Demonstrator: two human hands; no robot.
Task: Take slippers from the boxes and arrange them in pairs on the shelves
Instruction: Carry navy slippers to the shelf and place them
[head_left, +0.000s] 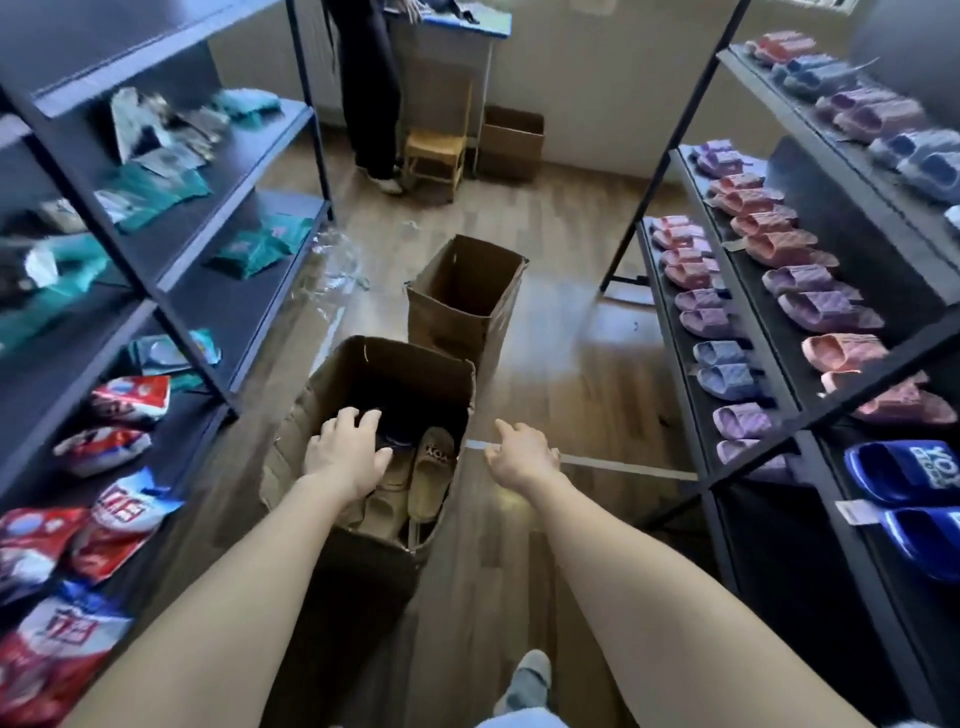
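Note:
An open cardboard box (332, 379) stands on the floor in front of me. Inside lie several beige slippers (428, 475) and a dark blue slipper (389, 439) partly hidden. My left hand (345, 452) reaches into the box over the slippers, fingers spread and relaxed, holding nothing that I can see. My right hand (522, 454) hovers just right of the box's rim, fingers loosely curled and holding nothing. On the right shelves (769, 395) stand pairs of pink, purple and blue slippers (727, 369); a dark blue pair (909, 473) sits on the near lower shelf.
A second, taller open box (462, 306) stands behind the first. Crumpled clear plastic (337, 265) lies on the floor. The left shelves (218, 291) hold teal and red packets. A person (371, 93) stands at a desk at the back, beside a wooden stool (434, 156) and another box (511, 143).

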